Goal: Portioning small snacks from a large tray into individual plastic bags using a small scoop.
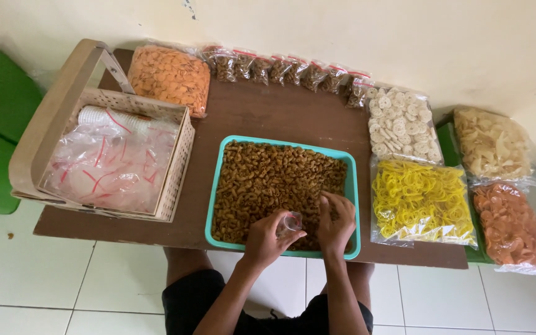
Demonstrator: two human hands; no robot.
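Left hand (268, 239) pinched a small clear plastic bag (292, 221) right over the near edge of the teal plastic tray (352, 186), heaped with curly golden-brown snack bits (268, 186); right hand (336, 223) just beside it, fingers (330, 201) curled down into the pile, couldn't tell if anything was in them. Around on the dark wooden bench (268, 115): woven basket (178, 161) stuffed with crinkly clear bags, row of little filled packets (280, 69) along the wall, fat bags of yellow ring crackers (420, 201) and white flower-shaped ones (398, 124).
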